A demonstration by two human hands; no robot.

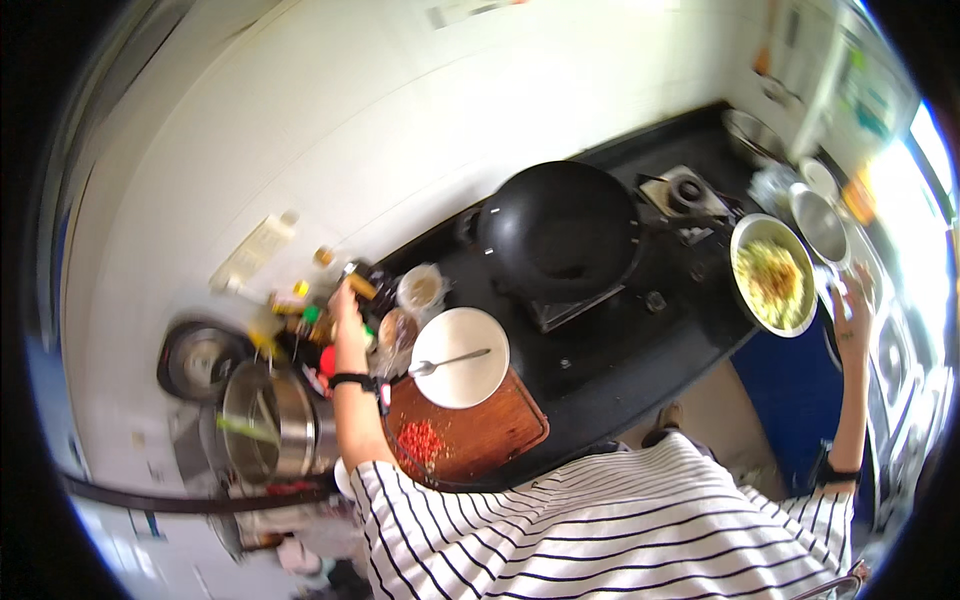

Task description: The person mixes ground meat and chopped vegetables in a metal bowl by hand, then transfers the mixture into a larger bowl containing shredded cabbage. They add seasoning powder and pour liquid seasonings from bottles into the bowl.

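My left hand (346,307) is at a dark bottle (379,289) with a yellowish part, among the seasonings by the wall. Blur hides whether its fingers are closed around the bottle. My right hand (853,319) is just right of a metal bowl (739,300) of pale yellow-green shredded food (772,289) with a reddish-brown patch on top. Something white shows at its fingers, too blurred to name or to tell if it is held. A black wok (566,232) rests on the stove between my hands.
A white bowl (457,382) with a spoon (450,361) overlaps a wooden cutting board (502,427) bearing chopped red pieces (420,442). At left stands a steel pot (281,431). A second burner (686,193) and another metal bowl (819,221) are at right.
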